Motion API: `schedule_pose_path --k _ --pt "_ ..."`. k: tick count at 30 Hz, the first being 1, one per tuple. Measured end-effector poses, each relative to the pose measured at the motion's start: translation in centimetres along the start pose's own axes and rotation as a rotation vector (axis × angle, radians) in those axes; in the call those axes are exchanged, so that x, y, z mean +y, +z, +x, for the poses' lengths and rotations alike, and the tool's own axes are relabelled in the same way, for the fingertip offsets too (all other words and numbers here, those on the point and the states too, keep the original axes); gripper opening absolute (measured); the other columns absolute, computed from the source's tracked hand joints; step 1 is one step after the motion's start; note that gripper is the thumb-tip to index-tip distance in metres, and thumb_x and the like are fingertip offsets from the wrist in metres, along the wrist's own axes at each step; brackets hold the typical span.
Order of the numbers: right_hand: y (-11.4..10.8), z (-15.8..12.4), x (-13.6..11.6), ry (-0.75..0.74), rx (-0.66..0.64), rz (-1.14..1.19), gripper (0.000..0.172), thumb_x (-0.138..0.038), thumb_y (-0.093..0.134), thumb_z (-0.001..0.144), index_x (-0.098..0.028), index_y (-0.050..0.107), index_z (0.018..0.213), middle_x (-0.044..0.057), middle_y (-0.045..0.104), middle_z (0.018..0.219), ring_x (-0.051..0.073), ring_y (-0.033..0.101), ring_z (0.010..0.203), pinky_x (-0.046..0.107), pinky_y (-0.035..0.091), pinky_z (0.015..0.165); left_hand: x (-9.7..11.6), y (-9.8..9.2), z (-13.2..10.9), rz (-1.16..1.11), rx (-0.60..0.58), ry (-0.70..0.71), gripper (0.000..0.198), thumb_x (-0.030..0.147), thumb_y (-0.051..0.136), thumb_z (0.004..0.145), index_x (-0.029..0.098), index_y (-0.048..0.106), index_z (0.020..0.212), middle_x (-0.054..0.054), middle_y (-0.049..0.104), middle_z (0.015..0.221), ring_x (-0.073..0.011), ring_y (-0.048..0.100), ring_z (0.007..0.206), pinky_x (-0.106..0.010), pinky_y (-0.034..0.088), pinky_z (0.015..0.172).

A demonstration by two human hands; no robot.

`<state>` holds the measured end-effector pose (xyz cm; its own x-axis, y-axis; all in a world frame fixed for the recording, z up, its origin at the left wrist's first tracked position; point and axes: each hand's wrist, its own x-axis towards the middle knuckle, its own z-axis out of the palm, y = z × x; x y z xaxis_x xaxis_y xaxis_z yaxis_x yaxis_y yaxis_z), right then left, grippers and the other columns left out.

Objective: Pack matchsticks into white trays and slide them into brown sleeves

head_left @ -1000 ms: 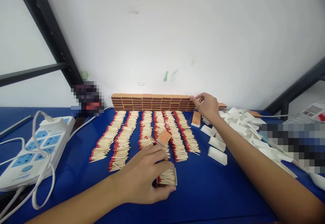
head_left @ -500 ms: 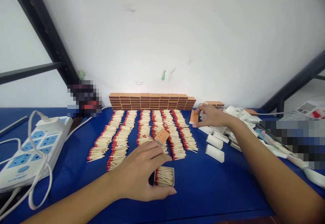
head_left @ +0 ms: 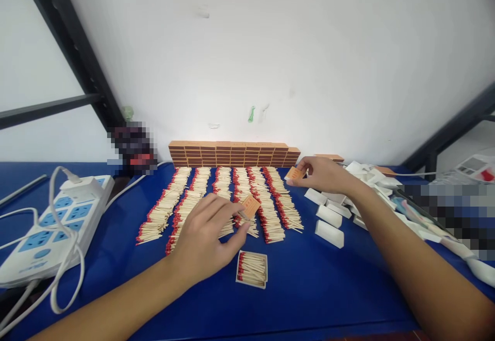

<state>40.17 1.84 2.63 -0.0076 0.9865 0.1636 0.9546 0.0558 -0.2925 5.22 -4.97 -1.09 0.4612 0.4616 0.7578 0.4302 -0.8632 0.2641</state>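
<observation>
Two grips: my left hand (head_left: 209, 233), nearer, thumb and fingers parted, contact unclear; orange cover (head_left: 251, 207) just right of fingertips, long axis slanting away rightward; my right hand (head_left: 323, 173) pinches orange box (head_left: 293, 175).

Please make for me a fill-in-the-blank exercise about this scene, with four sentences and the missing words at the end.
1. The filled tray contains wooden matches with ____ heads.
2. The hand that holds an orange matchbox near the right end of the stacked boxes is the person's ____ one.
3. The power strip lies on the ____ side of the picture.
4. The tabletop is ____ in colour.

Missing words: red; right; left; blue.
</observation>
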Motion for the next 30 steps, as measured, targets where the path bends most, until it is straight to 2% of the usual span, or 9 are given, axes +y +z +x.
schedule_pose_path --k 2,5,7,11,15,19,21,26,30 --pt "0.2 -1.2 -3.2 -0.010 0.052 0.135 0.058 -0.075 0.077 0.071 -0.022 0.067 0.090 0.006 0.070 0.082 0.022 0.062 0.072 0.033 0.043 0.060 -0.2 0.1 0.2 0.071 0.042 -0.009 0.022 0.020 0.072 0.094 0.019 0.067 0.116 -0.007 0.075 0.101 -0.0233 0.067 0.092 -0.040 0.055 0.085" --pt "1.8 -3.8 -8.5 -0.087 0.117 0.354 0.055 -0.074 0.079 0.074 -0.024 0.064 0.091 0.002 0.064 0.076 0.019 0.056 0.066 0.033 0.039 0.057 -0.4 0.2 0.2 0.142 0.033 -0.024 0.033 0.028 0.074 0.093 0.018 0.065 0.123 -0.009 0.076 0.109 -0.0271 0.069 0.099 -0.044 0.056 0.089" --pt "3.1 -5.5 -11.4 -0.116 0.079 0.508 0.053 -0.069 0.085 0.072 -0.026 0.061 0.091 -0.001 0.060 0.071 0.018 0.052 0.061 0.032 0.038 0.053 -0.5 0.1 0.0 0.154 0.026 -0.044 0.037 0.032 0.075 0.093 0.018 0.064 0.125 -0.009 0.076 0.109 -0.0272 0.070 0.099 -0.043 0.057 0.087" --pt "4.5 -7.5 -14.0 -0.136 0.013 0.707 0.054 -0.061 0.092 0.067 -0.027 0.058 0.092 -0.001 0.062 0.078 0.017 0.052 0.064 0.032 0.041 0.054 -0.7 -0.1 -0.1 0.165 0.092 -0.031 0.032 0.023 0.073 0.093 0.020 0.065 0.123 -0.005 0.078 0.101 -0.0236 0.068 0.089 -0.040 0.056 0.082" --pt "4.3 -7.5 -13.9 -0.140 -0.032 0.800 0.052 -0.059 0.093 0.068 -0.025 0.059 0.088 -0.001 0.064 0.081 0.018 0.056 0.071 0.031 0.045 0.058 -0.6 -0.3 0.1 0.164 0.093 -0.026 0.027 0.023 0.073 0.091 0.019 0.069 0.117 -0.005 0.078 0.094 -0.0232 0.067 0.084 -0.040 0.056 0.078" --pt "4.1 -7.3 -13.8 -0.196 -0.155 0.933 0.040 -0.061 0.081 0.083 -0.023 0.067 0.086 0.002 0.068 0.086 0.019 0.060 0.078 0.032 0.050 0.064 -0.6 -0.2 0.2 0.139 0.064 -0.047 0.024 0.028 0.074 0.092 0.019 0.073 0.115 -0.005 0.079 0.093 -0.0232 0.068 0.084 -0.040 0.055 0.078" --pt "3.9 -7.1 -13.8 -0.207 -0.154 0.950 0.041 -0.062 0.076 0.087 -0.022 0.070 0.085 0.003 0.070 0.088 0.020 0.062 0.081 0.033 0.052 0.067 -0.9 -0.1 0.0 0.143 0.064 -0.051 0.027 0.032 0.075 0.094 0.019 0.073 0.118 -0.005 0.078 0.090 -0.0224 0.069 0.081 -0.038 0.055 0.076" --pt "2.7 -5.4 -12.1 -0.148 -0.022 0.913 0.050 -0.070 0.068 0.089 -0.021 0.070 0.079 0.002 0.065 0.076 0.015 0.053 0.063 0.030 0.045 0.058 -1.7 -0.2 0.0 0.211 0.074 -0.081 0.040 0.045 0.077 0.093 0.019 0.069 0.122 -0.006 0.080 0.096 -0.0248 0.073 0.085 -0.041 0.057 0.081" --pt "1.8 -2.3 -7.7 -0.002 0.273 0.805 0.054 -0.075 0.066 0.087 -0.022 0.064 0.079 0.000 0.058 0.066 0.014 0.048 0.058 0.030 0.039 0.053 -1.4 -0.5 0.2 0.149 0.049 -0.124 0.038 0.047 0.077 0.093 0.020 0.065 0.117 -0.007 0.078 0.104 -0.0252 0.073 0.092 -0.041 0.057 0.085"
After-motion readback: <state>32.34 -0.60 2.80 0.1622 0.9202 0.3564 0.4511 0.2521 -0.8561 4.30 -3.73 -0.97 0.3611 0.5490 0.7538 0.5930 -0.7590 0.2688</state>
